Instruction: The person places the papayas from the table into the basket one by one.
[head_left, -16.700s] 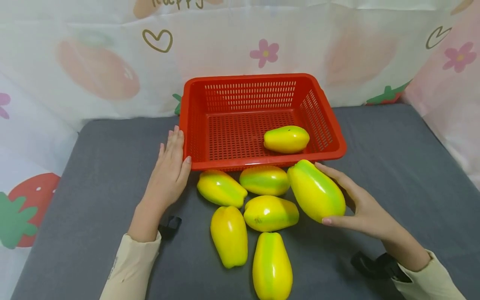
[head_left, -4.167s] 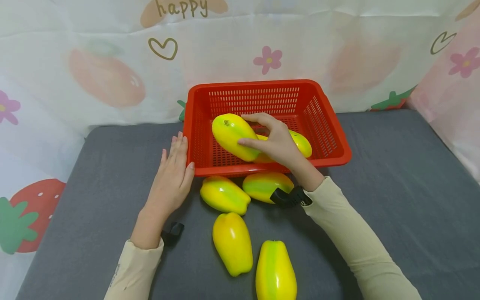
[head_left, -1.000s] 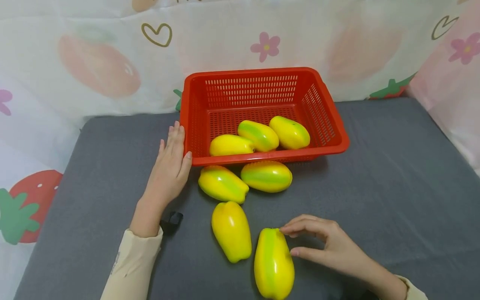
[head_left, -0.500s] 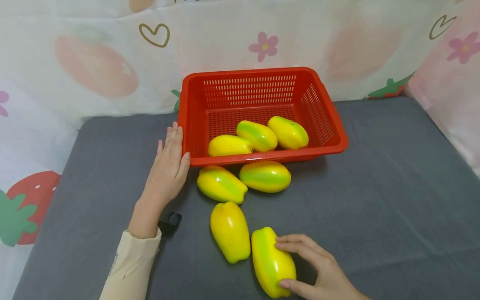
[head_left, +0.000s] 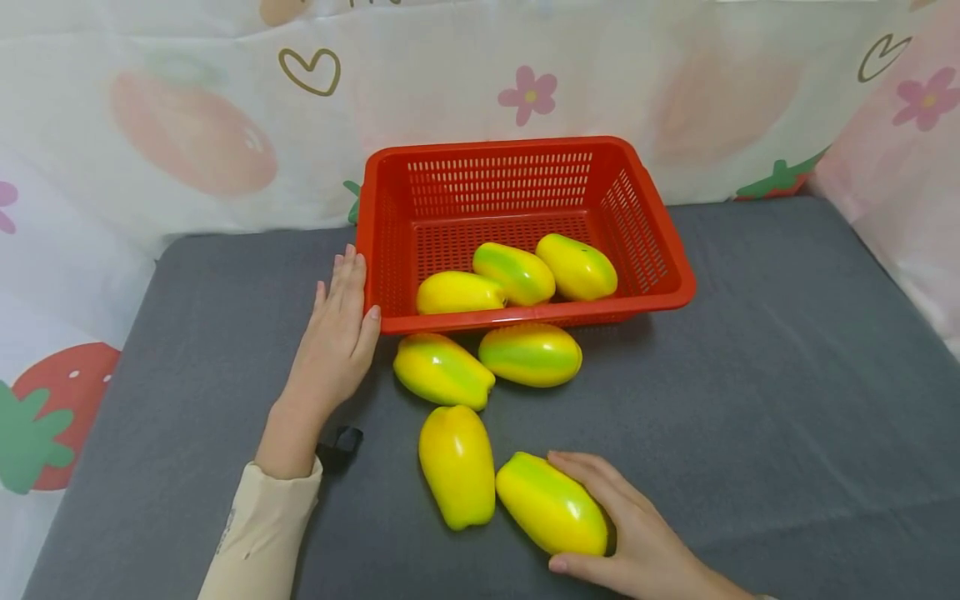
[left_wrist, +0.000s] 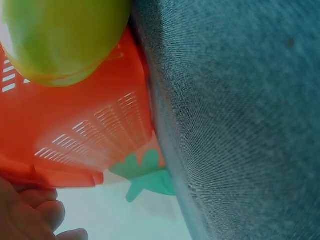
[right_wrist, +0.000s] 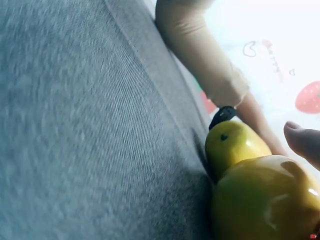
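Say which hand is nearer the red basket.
Left: the left hand touches the basket at its left side; the right hand is apart, nearer the person, around a yellow fruit.

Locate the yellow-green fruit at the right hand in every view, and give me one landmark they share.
Head: fruit below centre, slightly right, the right hand curved round it.
Left wrist: not in it; the one at upper left is another fruit.
Right wrist: bottom right, the nearer of two.
Shared landmark: grey cloth, right side in left wrist, left side in right wrist.
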